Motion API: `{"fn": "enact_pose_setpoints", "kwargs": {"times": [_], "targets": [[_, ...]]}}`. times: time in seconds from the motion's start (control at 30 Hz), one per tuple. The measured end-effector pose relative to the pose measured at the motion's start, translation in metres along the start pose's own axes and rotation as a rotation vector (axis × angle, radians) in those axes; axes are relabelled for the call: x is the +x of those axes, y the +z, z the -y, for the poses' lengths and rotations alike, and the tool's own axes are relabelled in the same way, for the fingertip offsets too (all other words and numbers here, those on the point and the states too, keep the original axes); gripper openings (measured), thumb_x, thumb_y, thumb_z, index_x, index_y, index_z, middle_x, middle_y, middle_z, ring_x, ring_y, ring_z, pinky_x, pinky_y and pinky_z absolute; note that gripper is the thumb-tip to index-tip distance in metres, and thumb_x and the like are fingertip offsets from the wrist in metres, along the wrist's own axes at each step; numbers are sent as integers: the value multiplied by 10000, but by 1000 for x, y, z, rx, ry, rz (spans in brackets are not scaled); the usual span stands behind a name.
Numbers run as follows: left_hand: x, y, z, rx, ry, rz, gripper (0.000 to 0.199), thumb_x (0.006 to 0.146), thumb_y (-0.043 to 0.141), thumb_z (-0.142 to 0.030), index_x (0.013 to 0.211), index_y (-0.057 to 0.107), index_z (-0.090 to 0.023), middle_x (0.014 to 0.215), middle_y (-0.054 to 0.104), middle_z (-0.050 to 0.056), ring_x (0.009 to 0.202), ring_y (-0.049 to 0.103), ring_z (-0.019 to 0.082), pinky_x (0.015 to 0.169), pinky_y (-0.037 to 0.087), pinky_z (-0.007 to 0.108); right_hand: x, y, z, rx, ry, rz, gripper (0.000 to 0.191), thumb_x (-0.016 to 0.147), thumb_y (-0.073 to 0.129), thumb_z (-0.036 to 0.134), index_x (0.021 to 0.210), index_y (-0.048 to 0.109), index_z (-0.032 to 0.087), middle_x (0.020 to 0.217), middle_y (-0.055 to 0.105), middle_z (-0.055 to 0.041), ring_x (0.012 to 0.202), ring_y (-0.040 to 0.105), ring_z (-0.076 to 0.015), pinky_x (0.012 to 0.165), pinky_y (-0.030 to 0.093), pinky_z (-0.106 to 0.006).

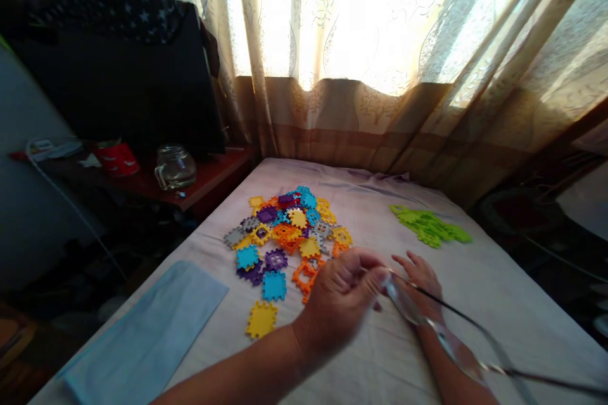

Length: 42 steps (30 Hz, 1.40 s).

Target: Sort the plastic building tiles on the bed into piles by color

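A pair of eyeglasses (455, 347) with thin dark temples is pinched between the thumb and fingers of my left hand (344, 285). The glasses stretch toward the lower right, close to the camera and somewhat blurred. Behind them, my right hand (424, 278) is low over the sheet with its fingers apart, and the lenses partly cover its wrist. Just left of my left hand lies a loose heap of notched plastic tiles (287, 234) in orange, yellow, blue, purple and grey. A yellow tile (261, 319) and a blue tile (274, 285) lie at its near edge.
Green tiles (430, 226) form a separate pile at the right of the bed (370, 196). A folded light blue cloth (156, 329) lies at the left edge. Beyond stand a desk with a glass jug (175, 168), a red container (116, 158) and a dark screen (118, 88).
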<state>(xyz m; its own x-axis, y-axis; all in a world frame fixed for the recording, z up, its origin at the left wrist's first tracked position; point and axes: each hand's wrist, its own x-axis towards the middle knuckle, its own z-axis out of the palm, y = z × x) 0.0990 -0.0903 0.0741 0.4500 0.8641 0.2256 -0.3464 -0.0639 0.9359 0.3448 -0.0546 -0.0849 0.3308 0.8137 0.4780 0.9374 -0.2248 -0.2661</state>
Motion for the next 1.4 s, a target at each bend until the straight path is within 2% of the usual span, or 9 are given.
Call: {"fn": "enact_pose_setpoints", "kwargs": {"times": [0.1,0.23,0.33,0.5,0.67,0.77,0.9,1.17,1.4], "targets": [[16,-48,5,87,35,-233,456,760,695,-613,838,613,-171,774,663,15,671,619,105,629,532,221,1,0,3,4,38,-11,402,846,430,326,1074,731,189,1271,617,-142,1215,535,-299,1060,419,-444],[19,-116,12,240,52,-552,495,688,744,-599,909,650,-166,729,648,-10,645,614,111,614,528,227,0,-3,8,19,49,-10,426,836,426,317,1085,736,164,1281,612,-159,1236,509,-305,1080,401,-439],[13,-155,13,225,12,-667,556,641,785,-563,997,666,-152,778,663,-7,682,632,119,686,557,263,0,-4,9,17,58,-9,423,836,428,315,1087,738,174,1286,614,-144,1233,511,-297,1075,405,-434],[2,-196,7,177,-158,-787,339,711,777,-368,943,661,-149,819,670,6,670,649,105,671,559,241,0,-4,7,9,57,-6,421,839,434,317,1084,744,173,1287,621,-143,1226,522,-301,1073,410,-437],[-6,-216,3,279,-261,-769,285,652,820,-311,825,677,-136,702,675,14,568,608,114,497,480,199,-1,-4,7,8,52,11,426,846,436,309,1092,744,146,1284,618,-165,1219,530,-304,1073,412,-430],[-8,-221,1,325,-298,-705,309,598,848,-340,773,688,-141,586,647,8,511,596,139,405,386,191,-1,-5,7,9,59,20,425,846,442,309,1097,744,144,1282,619,-163,1214,537,-299,1071,414,-421],[-7,-224,-3,348,-361,-607,334,576,853,-375,779,700,-158,576,669,20,492,603,151,375,334,185,-1,-4,7,12,51,22,429,849,437,305,1093,746,136,1282,618,-175,1211,541,-307,1065,419,-434],[7,-235,-17,39,-180,-890,244,692,823,-250,845,679,-126,772,720,51,558,614,83,408,378,122,-3,1,5,23,28,-9,419,854,420,305,1052,758,155,1247,642,-166,1179,555,-303,1029,443,-442],[53,-259,-39,-196,29,-1126,90,837,708,-204,843,633,-154,702,646,-7,586,634,49,452,447,71,-4,9,-2,37,-4,-47,413,851,434,336,1031,763,161,1217,658,-156,1157,565,-296,1012,448,-442]]}}
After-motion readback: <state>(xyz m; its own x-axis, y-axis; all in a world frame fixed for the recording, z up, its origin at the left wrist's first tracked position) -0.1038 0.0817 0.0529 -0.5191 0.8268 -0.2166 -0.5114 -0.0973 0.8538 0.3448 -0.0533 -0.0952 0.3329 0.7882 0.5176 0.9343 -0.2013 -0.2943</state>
